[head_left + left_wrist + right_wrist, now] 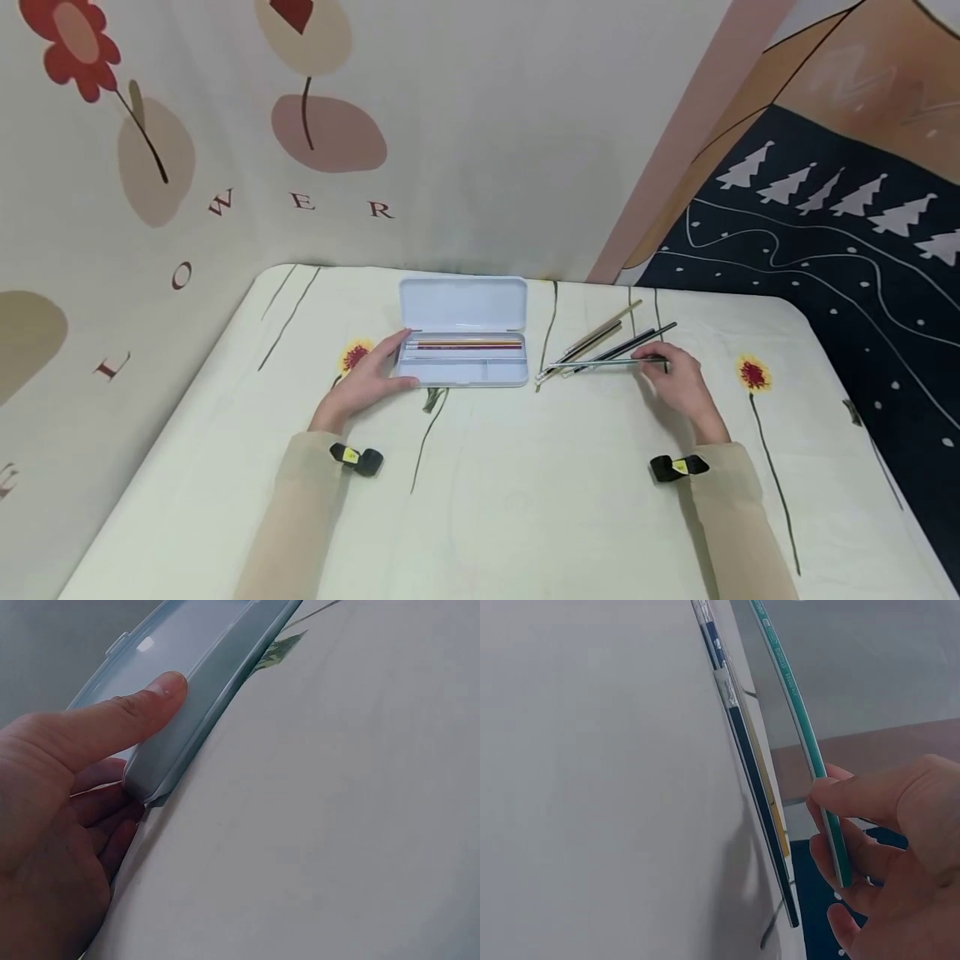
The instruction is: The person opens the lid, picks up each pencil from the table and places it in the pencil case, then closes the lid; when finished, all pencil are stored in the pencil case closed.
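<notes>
An open pale-blue pencil case (pixel 442 373) lies on the table, its lid (pixel 463 305) tipped back toward the wall. Several pencils (pixel 469 344), in yellowish and red tones, lie lengthwise in its rear part. My left hand (pixel 367 377) grips the case's left end; in the left wrist view the thumb lies over the rim and the other fingers are at the outer corner. Between thumb and fingers, my right hand (pixel 677 385) pinches a green pencil (pixel 801 720) near one end. That pencil crosses over a loose pile of pencils (pixel 595 337) right of the case.
A white cloth (pixel 525 500) printed with flowers and stems covers the table. Behind it hangs a pale printed curtain (pixel 480 167), with a dark fabric with white trees (pixel 825 233) at the right. Black wrist cameras (pixel 367 461) sit at both cuffs.
</notes>
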A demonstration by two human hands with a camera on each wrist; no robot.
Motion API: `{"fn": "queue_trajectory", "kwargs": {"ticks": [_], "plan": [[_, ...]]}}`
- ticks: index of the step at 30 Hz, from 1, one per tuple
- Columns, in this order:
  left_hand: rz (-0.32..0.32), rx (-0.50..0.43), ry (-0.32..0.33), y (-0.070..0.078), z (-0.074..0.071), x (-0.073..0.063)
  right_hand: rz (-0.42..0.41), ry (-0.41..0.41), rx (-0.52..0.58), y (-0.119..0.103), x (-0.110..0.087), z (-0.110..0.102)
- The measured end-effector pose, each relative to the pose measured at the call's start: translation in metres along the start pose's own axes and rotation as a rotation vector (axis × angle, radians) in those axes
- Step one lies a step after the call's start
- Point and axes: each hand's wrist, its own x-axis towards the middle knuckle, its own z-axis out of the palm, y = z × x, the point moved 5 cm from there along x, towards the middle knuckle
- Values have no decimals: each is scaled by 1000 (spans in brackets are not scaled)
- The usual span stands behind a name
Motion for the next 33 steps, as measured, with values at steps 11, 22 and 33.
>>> {"fn": "queue_trajectory", "kwargs": {"ticks": [11,22,33], "plan": [[-2,-3,-3,-1,1,-1,-55,9,88,-14,4,19],[-2,-6,4,-2,1,-2,-103,27,109,-34,10,43],[30,12,15,-2,-1,0,-61,28,153,-55,19,63]]}}
